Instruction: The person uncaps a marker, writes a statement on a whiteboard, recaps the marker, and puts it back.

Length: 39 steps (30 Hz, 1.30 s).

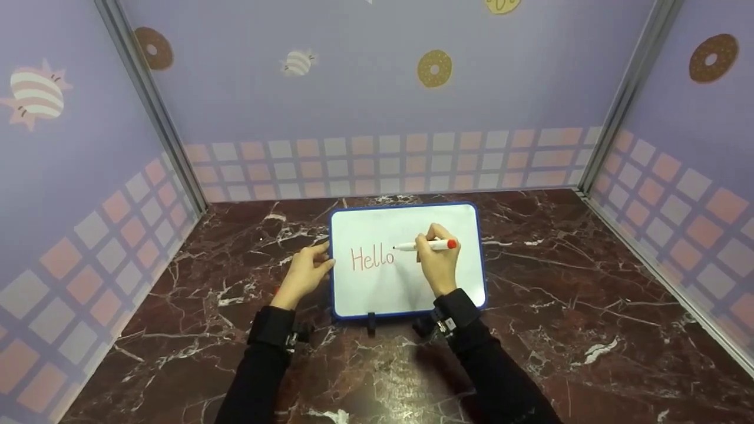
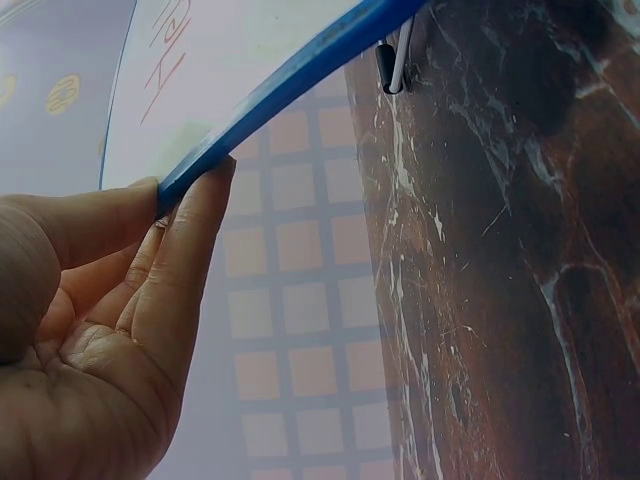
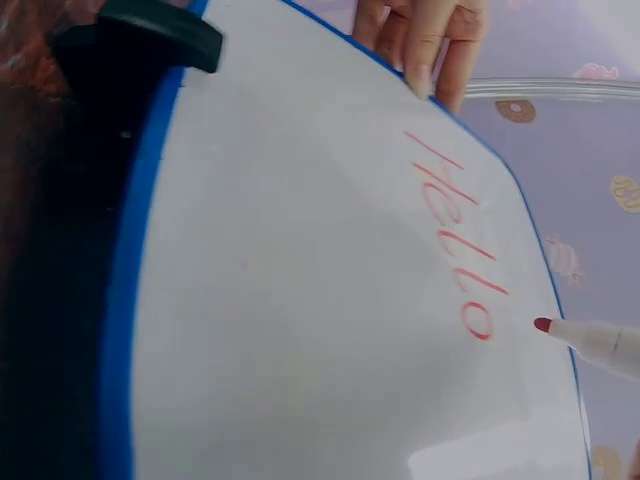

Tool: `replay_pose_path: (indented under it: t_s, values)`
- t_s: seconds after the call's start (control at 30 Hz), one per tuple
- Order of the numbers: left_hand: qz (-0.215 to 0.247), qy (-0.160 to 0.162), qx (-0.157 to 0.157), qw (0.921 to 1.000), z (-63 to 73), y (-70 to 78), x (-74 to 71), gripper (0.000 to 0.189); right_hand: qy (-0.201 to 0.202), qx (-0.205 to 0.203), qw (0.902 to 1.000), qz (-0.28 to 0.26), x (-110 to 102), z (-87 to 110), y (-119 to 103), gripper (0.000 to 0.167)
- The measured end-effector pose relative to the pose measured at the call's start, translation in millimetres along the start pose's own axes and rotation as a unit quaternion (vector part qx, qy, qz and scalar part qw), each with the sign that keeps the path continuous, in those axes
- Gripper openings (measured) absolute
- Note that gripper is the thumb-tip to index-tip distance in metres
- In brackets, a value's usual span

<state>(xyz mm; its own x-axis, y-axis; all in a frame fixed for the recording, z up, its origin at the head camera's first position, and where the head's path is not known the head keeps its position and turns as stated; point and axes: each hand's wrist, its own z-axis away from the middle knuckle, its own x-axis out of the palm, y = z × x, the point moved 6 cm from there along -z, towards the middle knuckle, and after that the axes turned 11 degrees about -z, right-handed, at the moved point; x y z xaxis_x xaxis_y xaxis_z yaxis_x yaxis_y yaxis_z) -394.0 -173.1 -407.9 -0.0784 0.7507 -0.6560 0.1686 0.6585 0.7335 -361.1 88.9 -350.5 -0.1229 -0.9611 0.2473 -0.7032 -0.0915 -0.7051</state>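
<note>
One marker [image 1: 407, 246] in right hand [image 1: 439, 265] over whiteboard [image 1: 377, 297], left hand [image 1: 305, 271] pinching edge.

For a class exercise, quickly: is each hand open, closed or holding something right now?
Left hand: holding the whiteboard, its edge pinched between thumb and fingers.
Right hand: holding the marker.

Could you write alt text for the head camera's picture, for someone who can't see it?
A person's right hand holds a white marker over a blue-framed whiteboard bearing the red word "Hello", while the left hand holds the board's left edge. Below is a dark marbled table; behind, a lilac wall with doughnut pictures.
</note>
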Motion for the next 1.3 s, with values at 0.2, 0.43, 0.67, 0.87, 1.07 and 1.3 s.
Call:
replay_pose_path:
  t_s: [0.2,0.43,0.67,0.87,1.07,1.3]
  values:
    - [-0.011,0.003,-0.001,0.9999,2.0,-2.7,-1.2,0.049,0.001,0.007,0.9999,0.010,-9.9,-4.0,-1.7,0.024]
    - [-0.015,0.007,0.004,0.9999,2.8,-1.5,-1.5,0.048,-0.013,0.008,0.9992,0.037,-20.5,-3.4,-1.1,0.025]
    - [-0.010,0.002,0.009,0.9999,2.4,1.5,-0.9,0.049,-0.025,0.014,0.9978,0.060,-23.2,-1.9,2.5,0.025]
    - [-0.009,-0.003,0.008,0.9999,3.0,3.2,-0.1,0.049,-0.027,0.010,0.9974,0.066,-23.0,-1.1,4.3,0.026]
    - [-0.005,-0.004,0.007,1.0000,2.2,2.3,0.5,0.049,-0.028,0.010,0.9973,0.068,-22.1,-0.8,3.7,0.025]
    - [-0.013,0.000,0.008,0.9999,1.9,2.0,-0.1,0.049,-0.046,0.031,0.9955,0.078,-22.3,-3.8,2.1,0.024]
